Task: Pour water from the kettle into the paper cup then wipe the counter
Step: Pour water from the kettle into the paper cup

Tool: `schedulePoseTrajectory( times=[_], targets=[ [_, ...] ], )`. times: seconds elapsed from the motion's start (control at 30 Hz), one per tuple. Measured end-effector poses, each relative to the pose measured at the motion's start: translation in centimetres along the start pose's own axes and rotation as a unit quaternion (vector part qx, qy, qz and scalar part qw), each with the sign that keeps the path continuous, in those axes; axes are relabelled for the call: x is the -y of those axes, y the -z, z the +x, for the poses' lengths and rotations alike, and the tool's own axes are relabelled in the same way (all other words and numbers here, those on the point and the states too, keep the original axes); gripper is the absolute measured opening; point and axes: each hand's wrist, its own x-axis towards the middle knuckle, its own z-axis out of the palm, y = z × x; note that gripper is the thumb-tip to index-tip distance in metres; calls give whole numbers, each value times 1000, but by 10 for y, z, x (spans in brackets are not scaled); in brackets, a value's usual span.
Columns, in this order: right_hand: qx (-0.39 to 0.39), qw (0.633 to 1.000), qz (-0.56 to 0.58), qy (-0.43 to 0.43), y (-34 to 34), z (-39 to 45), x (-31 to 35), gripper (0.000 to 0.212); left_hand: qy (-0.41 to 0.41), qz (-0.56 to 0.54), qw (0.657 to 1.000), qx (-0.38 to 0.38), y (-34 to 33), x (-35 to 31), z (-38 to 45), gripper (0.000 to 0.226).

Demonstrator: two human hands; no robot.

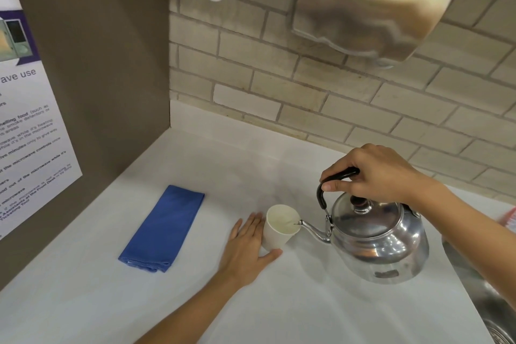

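Observation:
A white paper cup (275, 234) stands on the white counter (321, 304). My left hand (247, 246) lies flat beside it, fingers and thumb cupped loosely around its base. My right hand (374, 173) grips the black handle of a shiny metal kettle (377, 243), which is tilted left with its spout tip over the cup's rim. A thin trickle of water shows at the spout. A folded blue cloth (163, 227) lies on the counter to the left of the cup.
A metal hand dryer (371, 5) hangs on the brick wall above. A brown side panel with a microwave notice (25, 126) closes off the left. A steel sink (488, 301) lies at the right edge, with a red-and-white item (509, 219) behind it.

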Motion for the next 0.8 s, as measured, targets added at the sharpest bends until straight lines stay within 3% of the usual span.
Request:
schedulePoseTrajectory(
  times=[0.8],
  targets=[
    [5,1000,-14,-9,8,4,3,26,-2,4,1000,-3,-1,1,1,84]
  ],
)
